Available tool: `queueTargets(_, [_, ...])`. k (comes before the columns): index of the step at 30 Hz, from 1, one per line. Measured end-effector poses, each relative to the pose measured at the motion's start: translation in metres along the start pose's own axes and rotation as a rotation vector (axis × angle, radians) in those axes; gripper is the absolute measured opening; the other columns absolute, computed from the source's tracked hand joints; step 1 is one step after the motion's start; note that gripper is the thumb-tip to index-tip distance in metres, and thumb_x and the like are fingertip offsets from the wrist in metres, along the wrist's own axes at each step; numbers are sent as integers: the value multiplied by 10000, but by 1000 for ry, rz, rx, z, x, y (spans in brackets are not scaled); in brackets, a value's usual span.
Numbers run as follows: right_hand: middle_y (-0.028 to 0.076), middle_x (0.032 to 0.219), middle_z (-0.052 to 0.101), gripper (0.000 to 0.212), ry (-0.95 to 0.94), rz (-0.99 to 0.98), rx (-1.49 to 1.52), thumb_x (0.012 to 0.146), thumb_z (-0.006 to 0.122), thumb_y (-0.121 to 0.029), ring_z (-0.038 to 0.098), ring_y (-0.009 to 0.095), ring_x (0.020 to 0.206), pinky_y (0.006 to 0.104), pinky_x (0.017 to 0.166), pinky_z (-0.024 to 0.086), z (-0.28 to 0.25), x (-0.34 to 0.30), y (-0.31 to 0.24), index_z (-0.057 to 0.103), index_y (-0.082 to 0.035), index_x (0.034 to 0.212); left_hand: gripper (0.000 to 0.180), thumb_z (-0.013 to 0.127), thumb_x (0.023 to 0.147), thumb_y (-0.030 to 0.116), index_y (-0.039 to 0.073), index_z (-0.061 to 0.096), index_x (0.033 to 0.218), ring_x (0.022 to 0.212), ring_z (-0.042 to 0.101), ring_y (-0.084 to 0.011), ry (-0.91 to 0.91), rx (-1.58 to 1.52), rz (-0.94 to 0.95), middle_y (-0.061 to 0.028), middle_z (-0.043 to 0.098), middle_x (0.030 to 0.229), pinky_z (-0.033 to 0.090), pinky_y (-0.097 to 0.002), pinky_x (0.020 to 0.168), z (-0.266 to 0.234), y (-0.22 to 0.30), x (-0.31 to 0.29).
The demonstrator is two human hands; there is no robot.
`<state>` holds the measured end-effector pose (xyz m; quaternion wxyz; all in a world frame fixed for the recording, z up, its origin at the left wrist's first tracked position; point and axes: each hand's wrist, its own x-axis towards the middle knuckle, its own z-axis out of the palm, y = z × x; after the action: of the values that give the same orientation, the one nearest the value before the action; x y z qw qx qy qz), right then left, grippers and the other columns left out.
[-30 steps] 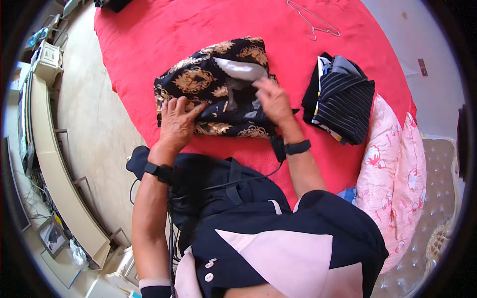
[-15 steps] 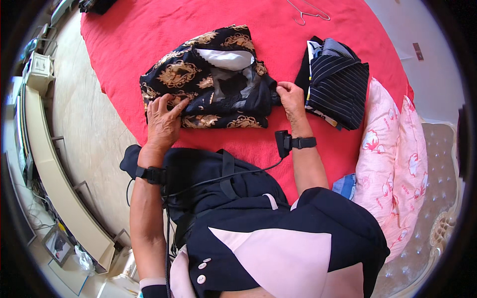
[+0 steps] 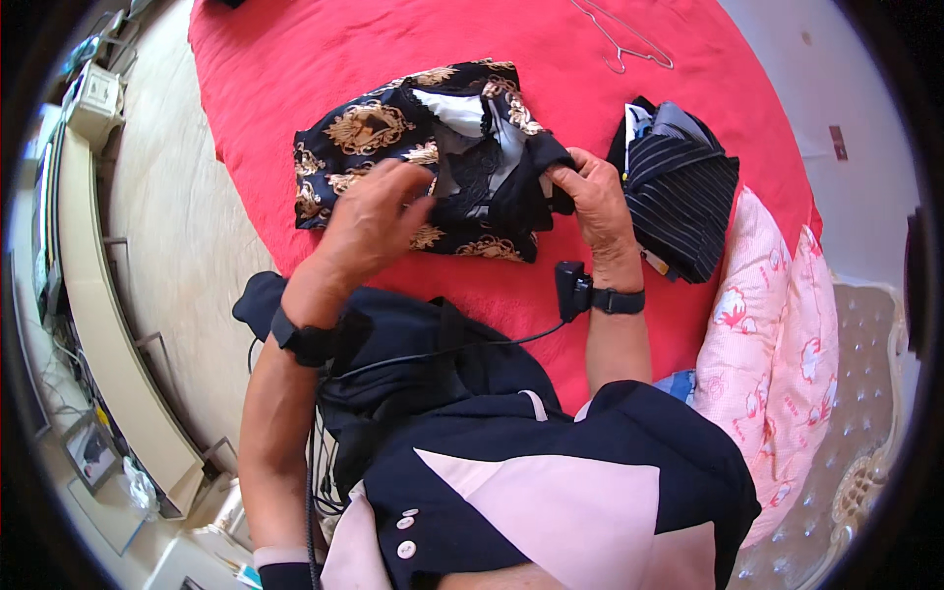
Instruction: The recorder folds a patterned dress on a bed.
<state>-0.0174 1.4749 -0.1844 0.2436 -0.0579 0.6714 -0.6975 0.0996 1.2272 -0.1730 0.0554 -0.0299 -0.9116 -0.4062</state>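
Note:
A black garment with gold ornate print and a sheer lace panel (image 3: 369, 128) lies partly folded on the red bedspread. My right hand (image 3: 597, 197) pinches its black edge at the right side and holds that edge lifted a little. Over the garment's near left part hovers my left hand (image 3: 379, 221), its fingers curled loosely and blurred by motion; nothing shows in them. Just right of my right hand sits a folded stack of clothes with a black pinstriped piece on top (image 3: 683, 192).
A red bedspread (image 3: 472, 285) covers the bed. A wire hanger (image 3: 624, 44) lies at the far edge. Pink patterned pillows (image 3: 742, 324) rest at the right, by a tufted headboard (image 3: 855, 374). Dark fabric (image 3: 423, 344) lies close to my body. A long cabinet (image 3: 108, 344) runs along the left.
My left hand has risen off the garment and moved right. My right hand has pulled the black edge up and over, so more of the white lining shows. The view has shifted slightly.

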Motion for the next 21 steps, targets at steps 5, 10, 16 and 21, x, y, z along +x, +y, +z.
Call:
queueTargets(5, [28,826,634,171,-119,-85,-117,842,621,-79,575,64,723,211,663,472,40,-4,-37,619,35,969,338,653,839,272,-35,580,957,679,563,-112,-69,-373,-264,-72,612,777,477,-272,611,24,37,23])
queueTargets(10, [35,844,639,181,-156,-131,-183,796,631,17,593,84,745,212,682,478,64,1,-47,618,24,976,241,567,851,149,-29,588,1011,685,531,-75,13,-431,-351,-14,589,788,462,-259,593,39,12,22])
queueTargets(16, [51,881,658,229,47,-242,-292,752,620,49,612,100,792,224,726,481,57,19,-48,645,14,977,213,538,870,9,-33,573,1075,867,615,-119,-42,-1226,-483,-49,645,968,497,-252,796,31,-6,9])
queueTargets(21, [81,889,664,204,332,-603,-463,771,620,34,623,127,822,248,758,488,52,21,-32,650,8,972,229,505,908,34,-15,552,1127,949,620,-172,35,-1639,-451,-88,629,1075,506,-304,848,37,-15,12])
